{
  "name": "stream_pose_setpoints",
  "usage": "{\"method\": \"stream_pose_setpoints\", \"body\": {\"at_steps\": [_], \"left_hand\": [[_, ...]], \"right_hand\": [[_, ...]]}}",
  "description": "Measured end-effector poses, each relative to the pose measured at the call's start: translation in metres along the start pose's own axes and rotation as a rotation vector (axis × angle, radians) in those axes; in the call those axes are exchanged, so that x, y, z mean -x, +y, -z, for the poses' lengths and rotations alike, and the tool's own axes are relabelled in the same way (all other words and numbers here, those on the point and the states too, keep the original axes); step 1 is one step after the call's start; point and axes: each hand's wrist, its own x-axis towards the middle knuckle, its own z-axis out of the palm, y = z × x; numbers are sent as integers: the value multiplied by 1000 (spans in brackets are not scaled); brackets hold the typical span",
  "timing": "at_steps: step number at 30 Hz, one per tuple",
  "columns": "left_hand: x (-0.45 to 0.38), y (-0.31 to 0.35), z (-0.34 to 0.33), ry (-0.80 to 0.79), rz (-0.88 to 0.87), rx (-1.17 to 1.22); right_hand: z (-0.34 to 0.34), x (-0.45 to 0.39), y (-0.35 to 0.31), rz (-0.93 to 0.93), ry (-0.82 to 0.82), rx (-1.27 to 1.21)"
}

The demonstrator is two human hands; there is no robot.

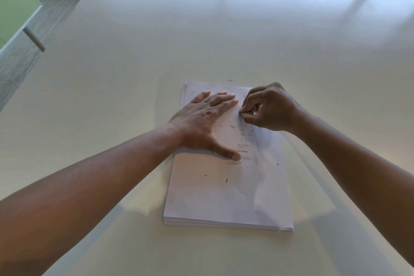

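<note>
On the table (201, 40), left hand (201, 123) presses paper (224, 199), right hand (268, 107) pinches small object (240, 111).

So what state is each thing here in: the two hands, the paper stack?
left hand: flat, fingers straight, pressing on the top sheet.
right hand: curled, pinching a small dark thing against the sheet.
small dark thing: touching the paper; too small to identify.
paper stack: lying flat on the table, top sheet smudged and speckled.

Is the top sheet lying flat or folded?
Flat and spread: the top sheet lies on the paper stack, the left hand pressing it down with straight fingers; no fold shows.
</note>
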Motion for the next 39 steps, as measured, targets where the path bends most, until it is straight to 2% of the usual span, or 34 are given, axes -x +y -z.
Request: {"method": "stream_pose_setpoints", "body": {"at_steps": [8,16,18,24,33,36,39], "left_hand": [[0,0,-1,21,-6,4],[-1,-2,-2,10,-6,6],[-1,-2,-2,11,-8,6],[-1,-2,-4,36,-5,24],[-1,-2,-2,21,-7,18],[-1,-2,-2,19,-9,14],[0,-2,-3,28,-11,11]], "right_hand": [[4,29,-15,127,-223,-107],[1,-2,3,-21,11,-14],[2,0,2,-10,-5,-24],[7,31,-12,136,-219,-98],[2,-2,5,0,13,11],[3,3,2,35,-23,6],[8,18,-6,112,-151,-47]]}}
